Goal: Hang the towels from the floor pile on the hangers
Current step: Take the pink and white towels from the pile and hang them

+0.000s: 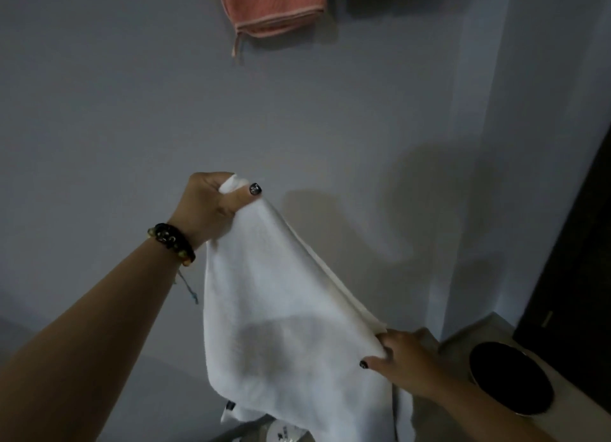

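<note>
My left hand [211, 207] pinches white towel [284, 336] corner at 11 o'clock — right hand [401, 362] grips edge at 4; pink towel [274, 5] at 12.

The room around me was dim. A plain grey-blue wall [132, 111] filled most of the view and met a second wall [545, 127] at a vertical corner on my right. Soft, curved shadows [413, 210] lay across the wall near that corner. A dark door or panel [575, 293] stood at the far right edge. A strip of pale floor [476, 334] ran along the base of the wall, and a round dark object with a light rim [510, 377] lay low at the right.
</note>
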A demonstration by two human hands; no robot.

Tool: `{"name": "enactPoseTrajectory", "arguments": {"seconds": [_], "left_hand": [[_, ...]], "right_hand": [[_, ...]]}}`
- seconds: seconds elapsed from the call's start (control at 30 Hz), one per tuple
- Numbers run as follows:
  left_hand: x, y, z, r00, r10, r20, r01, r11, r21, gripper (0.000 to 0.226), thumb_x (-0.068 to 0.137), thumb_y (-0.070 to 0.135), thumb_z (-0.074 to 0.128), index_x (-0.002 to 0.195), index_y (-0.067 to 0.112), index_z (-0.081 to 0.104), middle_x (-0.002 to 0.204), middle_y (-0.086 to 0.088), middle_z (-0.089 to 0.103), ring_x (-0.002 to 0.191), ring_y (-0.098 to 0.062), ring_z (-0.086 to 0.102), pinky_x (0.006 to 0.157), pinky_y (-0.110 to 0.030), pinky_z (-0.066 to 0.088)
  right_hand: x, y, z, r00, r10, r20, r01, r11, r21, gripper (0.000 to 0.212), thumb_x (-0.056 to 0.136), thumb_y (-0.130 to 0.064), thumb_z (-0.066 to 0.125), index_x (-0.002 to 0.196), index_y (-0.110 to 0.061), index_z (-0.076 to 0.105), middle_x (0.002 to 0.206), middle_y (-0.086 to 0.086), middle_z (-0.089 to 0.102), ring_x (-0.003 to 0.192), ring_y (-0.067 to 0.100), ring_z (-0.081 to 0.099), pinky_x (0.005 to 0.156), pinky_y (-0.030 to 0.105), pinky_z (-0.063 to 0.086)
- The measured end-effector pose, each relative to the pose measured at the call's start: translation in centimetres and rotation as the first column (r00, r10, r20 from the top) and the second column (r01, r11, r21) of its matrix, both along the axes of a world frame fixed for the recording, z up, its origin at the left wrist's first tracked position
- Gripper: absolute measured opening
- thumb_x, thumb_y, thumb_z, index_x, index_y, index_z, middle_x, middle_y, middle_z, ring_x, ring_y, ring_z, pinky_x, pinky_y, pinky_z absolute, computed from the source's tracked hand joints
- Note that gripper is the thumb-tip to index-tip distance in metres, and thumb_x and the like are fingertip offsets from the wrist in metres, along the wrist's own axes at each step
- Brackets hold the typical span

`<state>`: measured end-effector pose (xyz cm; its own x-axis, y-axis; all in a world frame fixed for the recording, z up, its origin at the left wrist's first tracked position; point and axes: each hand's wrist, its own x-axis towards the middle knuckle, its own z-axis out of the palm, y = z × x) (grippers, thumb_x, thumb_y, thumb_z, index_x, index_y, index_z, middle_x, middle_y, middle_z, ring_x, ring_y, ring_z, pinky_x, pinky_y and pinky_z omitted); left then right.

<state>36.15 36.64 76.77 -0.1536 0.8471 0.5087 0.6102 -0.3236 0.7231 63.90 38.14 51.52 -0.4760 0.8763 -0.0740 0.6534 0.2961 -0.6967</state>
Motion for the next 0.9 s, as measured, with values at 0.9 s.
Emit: {"name": "enactPoseTrajectory", "arguments": {"seconds": [0.9], "left_hand": [[-3.3,-3.8,-2.7,0.984,-0.128,0.128,0.14,0.986,-0.094,0.055,0.05,0.064,0.084,0.051,0.014,0.063,0.056,0.001,0.058,0.052,-0.013,0.051,0.052,-0.023,0.04]], "right_hand": [[-13.2,-12.4,4.5,0.868,0.299,-0.395,0.041,0.752,0.658,0.022,0.094,-0.027,0.049,0.108,-0.024,0.066,0.132,-0.003,0.059,0.097,0.014,0.064,0.076,0.028,0.053]]}}
